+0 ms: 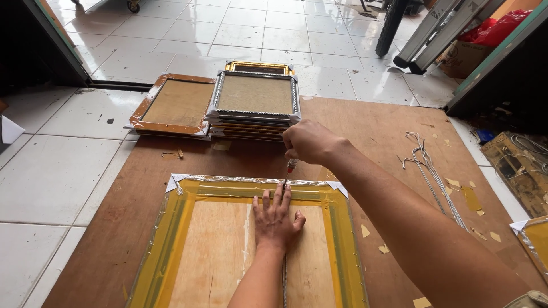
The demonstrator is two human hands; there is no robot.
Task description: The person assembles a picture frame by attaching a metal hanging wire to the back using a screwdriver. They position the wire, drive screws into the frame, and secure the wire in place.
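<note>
My left hand [276, 219] lies flat, fingers spread, palm down; my right hand [308, 141] is fisted, arm reaching forward.

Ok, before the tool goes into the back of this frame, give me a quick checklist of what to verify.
1. Left hand flat on the wooden backing board: ok.
2. Right hand gripping the screwdriver-like tool: ok.
3. Tool tip at the frame's top edge, just past the left fingertips: not ok, very close.
4. Yellow tape lying flat along the border: cannot tell, it looks wrinkled in places.
5. Frame resting fully on the brown board: ok.
6. Stack of finished frames apart from the hands: ok.
</note>
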